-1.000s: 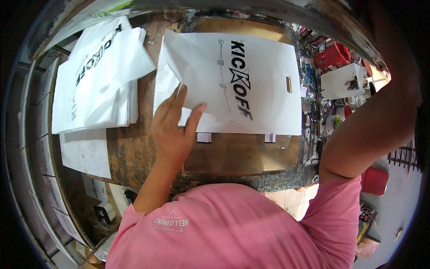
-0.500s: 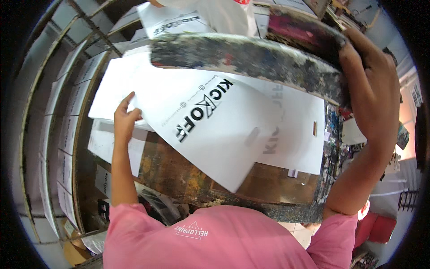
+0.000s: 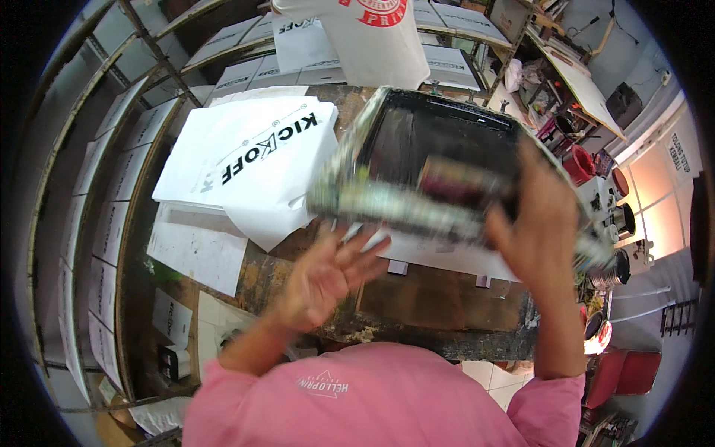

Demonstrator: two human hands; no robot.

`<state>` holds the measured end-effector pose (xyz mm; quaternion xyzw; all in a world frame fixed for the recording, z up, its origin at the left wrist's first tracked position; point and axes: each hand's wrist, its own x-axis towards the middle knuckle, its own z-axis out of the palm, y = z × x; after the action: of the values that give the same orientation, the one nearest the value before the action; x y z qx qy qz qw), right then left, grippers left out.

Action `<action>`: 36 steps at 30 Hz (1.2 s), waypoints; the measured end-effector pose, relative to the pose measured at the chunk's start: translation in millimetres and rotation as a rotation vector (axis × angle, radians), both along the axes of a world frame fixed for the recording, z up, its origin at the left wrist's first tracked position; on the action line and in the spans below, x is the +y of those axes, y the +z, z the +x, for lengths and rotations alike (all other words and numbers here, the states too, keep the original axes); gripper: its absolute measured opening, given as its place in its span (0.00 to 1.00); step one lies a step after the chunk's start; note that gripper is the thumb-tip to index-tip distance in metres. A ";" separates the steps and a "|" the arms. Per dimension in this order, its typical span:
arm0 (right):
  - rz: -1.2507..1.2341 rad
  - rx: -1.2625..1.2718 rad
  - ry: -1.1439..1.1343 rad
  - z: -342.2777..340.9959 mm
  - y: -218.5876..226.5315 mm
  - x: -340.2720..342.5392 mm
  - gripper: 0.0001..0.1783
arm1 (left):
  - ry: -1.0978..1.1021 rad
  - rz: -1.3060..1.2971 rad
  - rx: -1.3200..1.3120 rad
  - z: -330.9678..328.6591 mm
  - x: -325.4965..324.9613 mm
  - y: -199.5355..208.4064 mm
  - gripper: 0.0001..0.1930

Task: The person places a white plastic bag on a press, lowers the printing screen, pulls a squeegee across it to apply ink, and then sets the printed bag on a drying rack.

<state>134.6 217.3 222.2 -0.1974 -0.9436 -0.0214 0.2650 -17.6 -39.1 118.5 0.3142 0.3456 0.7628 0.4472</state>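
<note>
From my end of the feed, I have a screen-printing frame [image 3: 387,203] over the surface [image 3: 447,305], its inside coated in black and its rim crusted with old, mottled ink. It sits askew in my view and is badly blurred along the front, so I can't tell whether it rests flat or is tilted up. A white bag [image 3: 447,253] lies beneath it, showing as a strip along the front edge, with two small pale tabs [image 3: 398,267] just beside that strip.

My right hand [image 3: 542,216] is over the right part of the frame, smeared by motion; I can't tell whether it is clamped on the rim, on the brownish squeegee [image 3: 456,179] inside the frame, or on nothing. My left hand [image 3: 328,276] is near the front left corner with its fingers spread apart and nothing visible in its grasp; whether the fingertips touch the rim I can't make out.

To the left of the frame I see a stack of white bags [image 3: 246,153] with black lettering, the top one skewed and drooping at its front corner. A plain white sheet [image 3: 195,253] pokes out below the stack. Farther left, shelves [image 3: 112,223] carry more white pieces, and across the surface stands a person in a white shirt [image 3: 372,52].
</note>
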 end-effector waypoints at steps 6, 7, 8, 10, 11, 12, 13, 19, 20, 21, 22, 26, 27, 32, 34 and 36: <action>-0.310 -0.379 0.230 49.5 -130.2 -31.0 0.21 | 0.190 -0.415 -0.568 55.8 -21.9 -102.0 0.62; -0.390 -0.368 0.227 53.9 -152.3 -36.6 0.21 | 0.168 -0.456 -0.564 51.3 -23.6 -118.7 0.62; -0.472 -0.360 0.219 54.8 -168.4 -39.7 0.21 | 0.139 -0.499 -0.563 48.8 -26.3 -130.2 0.62; -0.430 -0.381 0.238 50.1 -187.9 -42.9 0.25 | 0.201 -0.535 -0.557 51.6 -31.3 -145.3 0.58; -0.410 -0.400 0.235 49.3 -195.3 -43.2 0.28 | 0.217 -0.554 -0.560 52.6 -30.2 -153.9 0.57; -0.361 -0.350 0.262 44.2 -201.5 -36.5 0.29 | 0.247 -0.572 -0.533 56.7 -30.4 -153.3 0.57; -0.347 -0.335 0.254 33.5 -206.3 -25.8 0.29 | 0.231 -0.567 -0.517 57.4 -34.8 -161.8 0.58; -0.170 -0.198 0.233 -68.2 -237.5 85.8 0.26 | 0.173 -0.498 -0.436 57.4 -49.2 -175.2 0.60; -0.148 -0.183 0.232 -89.2 -240.0 108.6 0.23 | 0.170 -0.496 -0.431 57.5 -52.9 -180.8 0.61; -0.147 -0.171 0.209 -110.4 -245.5 131.9 0.21 | 0.186 -0.508 -0.432 56.3 -48.7 -178.1 0.60; -0.112 -0.166 0.191 -130.6 -246.0 157.0 0.19 | 0.199 -0.520 -0.430 56.1 -43.4 -170.9 0.60; -0.143 -0.304 0.210 -190.1 -222.7 227.9 0.22 | 0.165 -0.373 -0.407 53.1 -47.5 -173.6 0.42; -0.188 -0.375 0.222 -197.9 -212.6 240.7 0.24 | 0.176 -0.371 -0.405 52.8 -49.3 -173.8 0.43; -0.121 -0.245 0.288 -204.8 -218.7 251.0 0.24 | 0.129 -0.067 -0.502 56.7 -68.2 -211.9 0.48; -0.019 -0.155 0.239 -186.1 -236.2 239.2 0.22 | 0.105 -0.167 -0.444 54.5 -69.2 -210.9 0.48; -0.046 -0.191 0.233 -165.5 -232.7 215.5 0.22 | 0.104 -0.237 -0.413 51.6 -57.1 -194.4 0.49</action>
<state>-30.9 432.9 -10.5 -0.0895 -0.9813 0.0126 0.1701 34.0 -96.2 -75.9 0.0787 0.3498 0.7868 0.5024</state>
